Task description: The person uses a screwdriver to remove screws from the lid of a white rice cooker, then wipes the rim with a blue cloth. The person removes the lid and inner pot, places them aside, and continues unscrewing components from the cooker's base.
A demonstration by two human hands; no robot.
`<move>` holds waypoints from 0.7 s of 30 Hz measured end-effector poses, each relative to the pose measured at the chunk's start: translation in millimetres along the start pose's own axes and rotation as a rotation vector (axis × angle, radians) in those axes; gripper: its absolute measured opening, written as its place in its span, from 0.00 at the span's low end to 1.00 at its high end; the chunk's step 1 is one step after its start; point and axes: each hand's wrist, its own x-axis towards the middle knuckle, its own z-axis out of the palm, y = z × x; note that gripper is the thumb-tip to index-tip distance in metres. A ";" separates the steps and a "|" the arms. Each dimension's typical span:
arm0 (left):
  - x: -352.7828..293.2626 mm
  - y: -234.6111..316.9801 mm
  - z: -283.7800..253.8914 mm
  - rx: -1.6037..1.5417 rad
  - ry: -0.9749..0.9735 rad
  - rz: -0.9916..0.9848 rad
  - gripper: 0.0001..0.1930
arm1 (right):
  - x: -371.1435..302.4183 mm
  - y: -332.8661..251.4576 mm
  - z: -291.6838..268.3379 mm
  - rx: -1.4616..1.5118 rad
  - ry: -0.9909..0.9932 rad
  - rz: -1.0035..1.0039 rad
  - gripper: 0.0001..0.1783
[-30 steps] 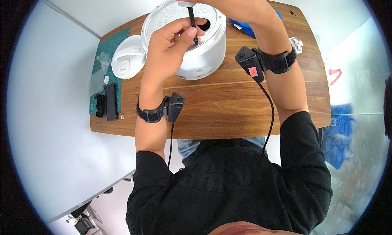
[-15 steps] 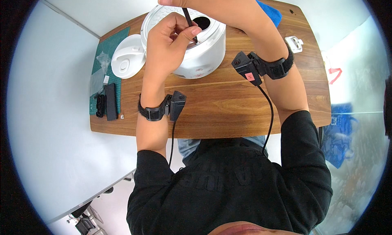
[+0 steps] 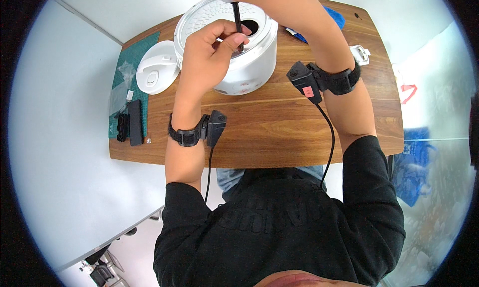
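Near the far edge of the brown wood-grain bench [image 3: 299,132] stands a round white appliance body [image 3: 254,70] with a ridged, perforated top and a round dark opening [image 3: 253,26]. The left hand [image 3: 207,55] is over the top's near side, thumb and forefinger pinching the shaft of a slim black-shafted screwdriver [image 3: 236,15], whose tip points down near the rim. The right hand [image 3: 269,2] closes on its pale handle; the upper edge crops this grip, so the exact placing of those fingers is hard to tell. Just left of the body lies a rounded white plastic lid [image 3: 157,73] with a raised handle, partly over a green cutting mat [image 3: 143,42]. A crumpled blue cloth [image 3: 335,17] lies right of the body, beyond the right forearm.
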 end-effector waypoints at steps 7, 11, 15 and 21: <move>-0.2 -4.0 -0.2 0.103 0.014 -0.009 0.05 | -7.2 -7.6 0.5 -0.138 0.059 -0.002 0.25; 0.6 2.4 2.6 -0.005 0.017 0.020 0.06 | -7.3 -12.2 -3.0 0.032 0.021 0.071 0.24; 0.0 -1.9 1.8 -0.004 -0.022 0.016 0.07 | -6.0 5.5 2.6 0.285 0.052 0.008 0.24; -0.6 -5.5 -1.1 0.106 0.007 0.035 0.06 | -1.3 -13.8 -5.1 -0.127 -0.052 0.086 0.26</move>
